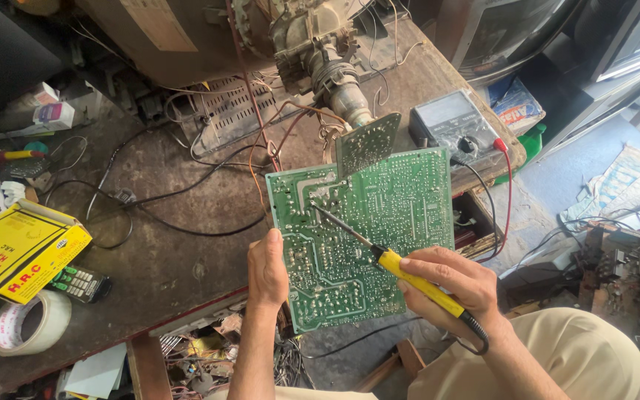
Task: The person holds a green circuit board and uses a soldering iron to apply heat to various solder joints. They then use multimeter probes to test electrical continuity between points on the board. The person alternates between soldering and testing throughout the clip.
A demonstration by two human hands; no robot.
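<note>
I see left hand gripping circuit board edge; right hand clasping yellow soldering iron, tip on upper-left joints; soldering looks mid-way.

Bare forearms without sleeves; khaki trousers cover the legs.

you've got plenty of daylight here, coming in strongest from the right where the floor looks pale and a bit washed out, while the far left corner of your bench sits in deep shadow. the circuit board is evenly lit and sharp, solder points clear, no real glare. wide-angle lens bends the edges and stretches your arms at the bottom.
</note>
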